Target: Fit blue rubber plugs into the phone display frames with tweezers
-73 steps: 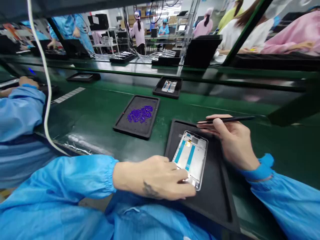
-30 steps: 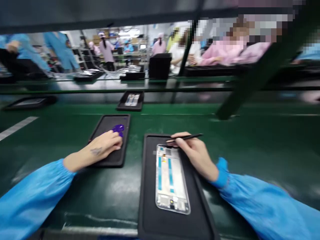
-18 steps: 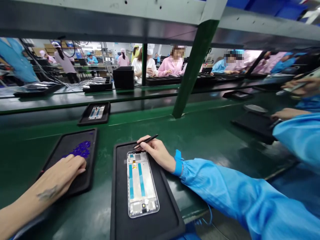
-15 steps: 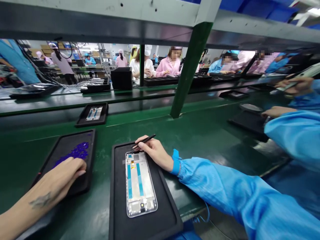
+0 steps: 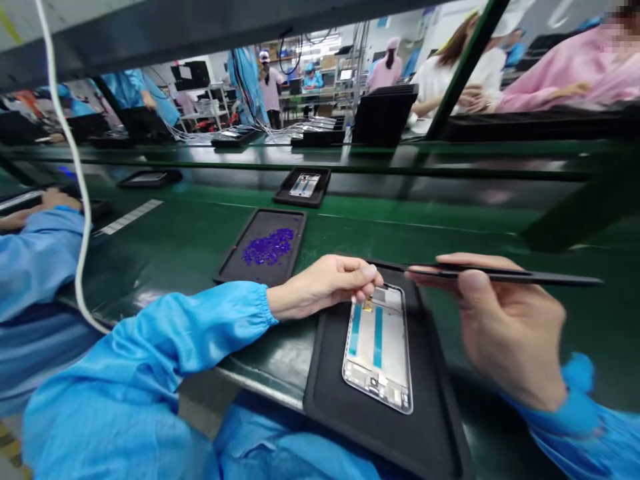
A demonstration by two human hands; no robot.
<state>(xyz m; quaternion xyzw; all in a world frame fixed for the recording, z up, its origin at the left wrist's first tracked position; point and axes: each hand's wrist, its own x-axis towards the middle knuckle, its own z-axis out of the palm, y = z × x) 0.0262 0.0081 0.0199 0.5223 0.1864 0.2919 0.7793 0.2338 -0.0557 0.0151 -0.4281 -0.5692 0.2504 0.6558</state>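
A silver phone frame with two teal strips lies face up in a black tray at the near edge of the green belt. My left hand reaches over the tray's top left corner, fingertips pinched together just above the frame's upper end; what they pinch is too small to name. My right hand hovers over the tray's right side, closed on black tweezers that lie level and point left and right.
A second black tray with several small purple parts sits left of the frame. Another tray with a phone frame rides farther back. A co-worker's blue sleeve and a hanging white cable are at left.
My left hand left the purple-parts tray and came across to the top of the phone frame with fingertips pinched. My right hand lifted the tweezers up off the tray. The view swung left.
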